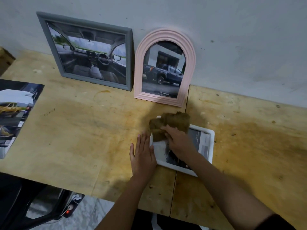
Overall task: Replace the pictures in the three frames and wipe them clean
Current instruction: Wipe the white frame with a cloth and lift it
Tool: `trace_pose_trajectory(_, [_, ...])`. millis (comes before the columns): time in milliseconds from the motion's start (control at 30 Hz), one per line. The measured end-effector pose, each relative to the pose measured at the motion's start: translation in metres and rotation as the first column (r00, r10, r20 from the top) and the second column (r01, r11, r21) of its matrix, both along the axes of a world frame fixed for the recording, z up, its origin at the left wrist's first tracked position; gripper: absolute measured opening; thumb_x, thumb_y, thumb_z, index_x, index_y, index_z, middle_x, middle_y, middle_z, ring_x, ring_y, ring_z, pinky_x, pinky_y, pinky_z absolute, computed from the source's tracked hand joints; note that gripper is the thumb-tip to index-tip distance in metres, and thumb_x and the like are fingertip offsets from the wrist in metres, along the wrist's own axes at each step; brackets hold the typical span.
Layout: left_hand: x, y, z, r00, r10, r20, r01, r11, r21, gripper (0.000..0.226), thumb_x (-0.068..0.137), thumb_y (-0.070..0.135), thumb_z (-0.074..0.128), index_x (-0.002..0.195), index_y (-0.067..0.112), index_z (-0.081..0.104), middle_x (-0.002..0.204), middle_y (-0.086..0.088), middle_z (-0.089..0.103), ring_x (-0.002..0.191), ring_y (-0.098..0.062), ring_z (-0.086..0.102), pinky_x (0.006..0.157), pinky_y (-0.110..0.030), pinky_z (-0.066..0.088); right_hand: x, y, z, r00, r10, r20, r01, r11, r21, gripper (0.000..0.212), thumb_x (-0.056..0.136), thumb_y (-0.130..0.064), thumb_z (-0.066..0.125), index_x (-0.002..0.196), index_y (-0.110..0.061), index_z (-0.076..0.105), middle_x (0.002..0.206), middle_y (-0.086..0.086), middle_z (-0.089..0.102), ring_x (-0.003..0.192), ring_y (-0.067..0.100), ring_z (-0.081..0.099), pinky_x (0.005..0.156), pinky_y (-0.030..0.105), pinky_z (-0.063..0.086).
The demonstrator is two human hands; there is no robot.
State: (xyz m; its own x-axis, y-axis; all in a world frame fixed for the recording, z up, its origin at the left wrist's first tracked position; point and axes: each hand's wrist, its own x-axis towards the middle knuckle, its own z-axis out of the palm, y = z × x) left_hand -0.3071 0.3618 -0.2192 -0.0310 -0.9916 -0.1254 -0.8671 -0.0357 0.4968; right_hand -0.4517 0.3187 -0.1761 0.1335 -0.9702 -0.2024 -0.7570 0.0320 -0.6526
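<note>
A white rectangular frame (209, 146) lies flat on the plywood table (79, 138), a picture inside it. My right hand (178, 141) presses a brown cloth (171, 124) onto the frame's far left part, fingers curled on the cloth. My left hand (143, 155) lies flat with straight fingers against the frame's left edge. A grey rectangular frame (127, 58) with a car-interior picture leans on the wall at the back. Beside it on the right leans a pink arched frame (139, 67) with a pickup-truck picture.
Printed car brochure pages (15, 113) lie at the table's left edge. A brown box corner (5, 58) shows at far left. Below the table's front edge sit dark equipment and a device with a red light (67, 212). The grey wall (232, 39) rises behind the table.
</note>
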Motion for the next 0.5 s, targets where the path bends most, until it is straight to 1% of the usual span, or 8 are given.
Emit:
trace_pose_trajectory(67, [0.002,-0.001,0.003,0.999,0.007,-0.054,-0.006,1.000,0.022,0.068,0.088,0.047,0.006,0.146,0.018,0.028,0.156,0.004,0.021,0.145,-0.006,0.003,0.116,-0.032,-0.004,-0.021,0.020,0.021,0.988,-0.149,0.034,0.151,0.985,-0.087,0.027,0.098,-0.016,0.039,0.118,-0.016,0.057,0.101,0.000,0.064,0.086,0.016,0.059,0.077,0.028,0.051])
trace_pose_trajectory(167, [0.005,-0.007,0.006,0.994,0.036,-0.099,-0.035,0.999,0.012,0.051,0.093,0.036,0.031,0.139,0.014,0.042,0.151,0.000,0.033,0.143,-0.014,0.021,0.116,-0.037,0.012,-0.053,0.055,0.054,0.896,-0.443,0.026,0.421,0.829,-0.369,0.031,0.095,-0.023,0.038,0.117,-0.016,0.058,0.094,-0.005,0.062,0.076,0.012,0.056,0.057,0.019,0.042])
trace_pose_trajectory(200, [0.006,-0.010,0.006,0.992,0.047,-0.115,-0.048,0.999,-0.002,0.044,0.094,0.031,0.040,0.134,0.013,0.047,0.148,-0.002,0.038,0.140,-0.017,0.028,0.114,-0.038,0.019,-0.059,0.065,0.058,0.862,-0.505,0.044,0.481,0.788,-0.385,0.034,0.094,-0.027,0.037,0.119,-0.016,0.057,0.096,-0.007,0.060,0.079,0.013,0.055,0.058,0.022,0.041])
trace_pose_trajectory(267, [0.008,-0.012,0.006,0.990,0.058,-0.132,-0.063,0.997,-0.034,0.038,0.091,0.026,0.048,0.126,0.011,0.053,0.144,-0.003,0.043,0.134,-0.021,0.037,0.110,-0.040,0.027,-0.061,0.078,0.054,0.863,-0.490,0.124,0.504,0.813,-0.292,0.036,0.093,-0.035,0.041,0.121,-0.017,0.055,0.100,-0.012,0.058,0.086,0.014,0.056,0.062,0.024,0.045])
trace_pose_trajectory(333, [0.010,-0.011,0.005,0.991,0.040,-0.129,-0.047,0.998,-0.045,0.046,0.091,0.034,0.043,0.131,0.012,0.048,0.145,-0.003,0.042,0.134,-0.021,0.036,0.111,-0.039,0.026,-0.055,0.082,0.035,0.920,-0.393,0.015,0.391,0.910,-0.141,0.041,0.092,-0.047,0.042,0.122,-0.021,0.053,0.122,-0.006,0.054,0.111,0.023,0.053,0.086,0.039,0.052])
trace_pose_trajectory(367, [0.010,-0.011,0.003,0.993,0.014,-0.115,-0.019,0.999,-0.047,0.053,0.091,0.039,0.036,0.137,0.013,0.043,0.147,-0.004,0.039,0.137,-0.021,0.032,0.113,-0.037,0.022,-0.053,0.081,0.022,0.925,-0.357,-0.132,0.347,0.934,-0.088,0.046,0.092,-0.051,0.040,0.127,-0.024,0.051,0.141,0.000,0.042,0.131,0.028,0.038,0.107,0.046,0.038])
trace_pose_trajectory(433, [0.011,-0.010,0.000,0.996,-0.071,-0.054,0.069,0.997,-0.037,0.064,0.091,0.045,0.019,0.146,0.016,0.027,0.154,-0.002,0.027,0.144,-0.017,0.018,0.116,-0.034,0.008,-0.046,0.074,0.003,0.847,-0.391,-0.360,0.407,0.913,-0.032,0.055,0.093,-0.051,0.037,0.141,-0.023,0.036,0.157,0.008,0.011,0.146,0.029,0.002,0.116,0.045,0.005])
trace_pose_trajectory(500, [0.012,-0.011,-0.002,0.992,-0.127,-0.001,0.127,0.992,-0.015,0.068,0.088,0.046,0.008,0.149,0.018,0.016,0.158,0.001,0.016,0.145,-0.011,0.005,0.116,-0.031,-0.005,-0.038,0.067,-0.009,0.767,-0.438,-0.469,0.484,0.875,-0.026,0.067,0.094,-0.055,0.028,0.148,-0.016,0.023,0.157,0.018,0.005,0.145,0.035,-0.001,0.116,0.050,0.004])
